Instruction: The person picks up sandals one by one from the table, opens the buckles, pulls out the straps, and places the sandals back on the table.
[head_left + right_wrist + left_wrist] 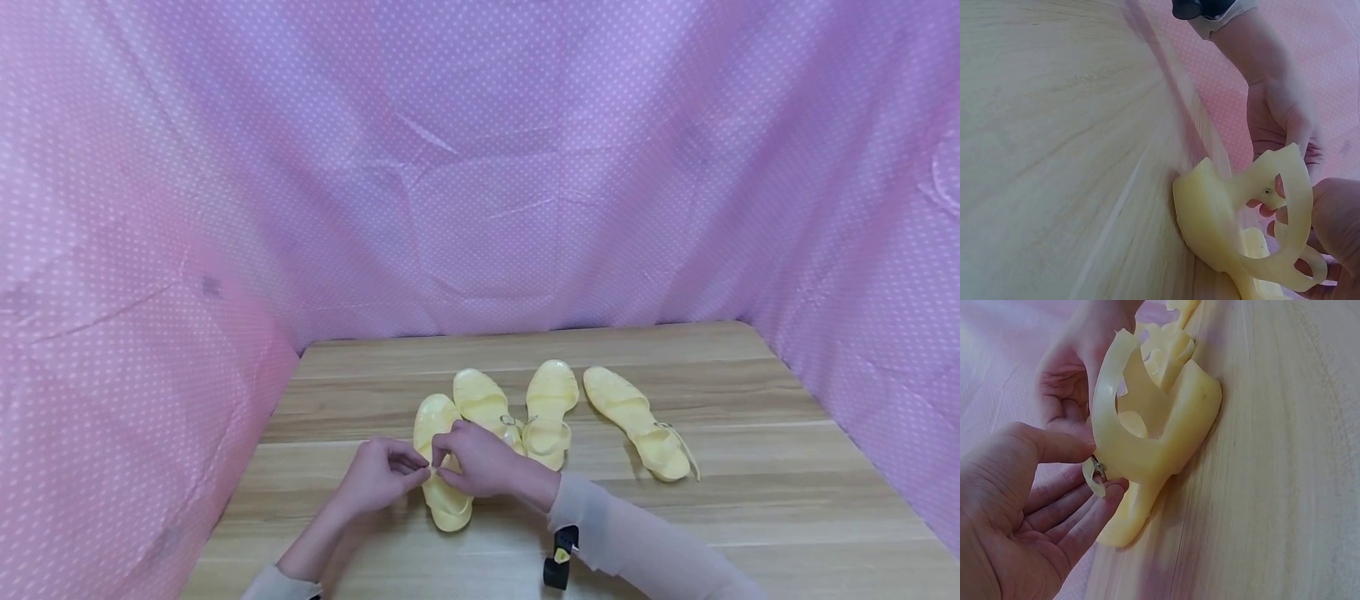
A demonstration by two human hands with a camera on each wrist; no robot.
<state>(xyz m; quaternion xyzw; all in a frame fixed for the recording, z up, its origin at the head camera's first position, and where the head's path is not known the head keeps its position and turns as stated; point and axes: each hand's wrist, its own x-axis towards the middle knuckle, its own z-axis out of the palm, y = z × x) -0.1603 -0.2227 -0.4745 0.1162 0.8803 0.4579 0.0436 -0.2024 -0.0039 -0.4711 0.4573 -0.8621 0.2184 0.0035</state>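
Observation:
A pale yellow sandal (452,515) lies sole-down on the wooden table, its toe toward the far side. My left hand (382,477) pinches the ankle strap beside a small metal buckle (1099,467), thumb above and fingers below. From the other side my right hand (483,458) comes over the sandal, thumb and forefinger pinching the strap close to the left fingertips. The heel cup (1200,215) and the curved strap (1300,206) stand up between the hands in the right wrist view. Right fingers partly hide the sandal's middle in the head view.
To the right lie three more yellow sandals: one (477,390) partly behind my right hand, one (552,387) beside it, and one (615,396) farther right with its strap loose. Pink dotted cloth (480,208) hangs around the wooden table (750,517).

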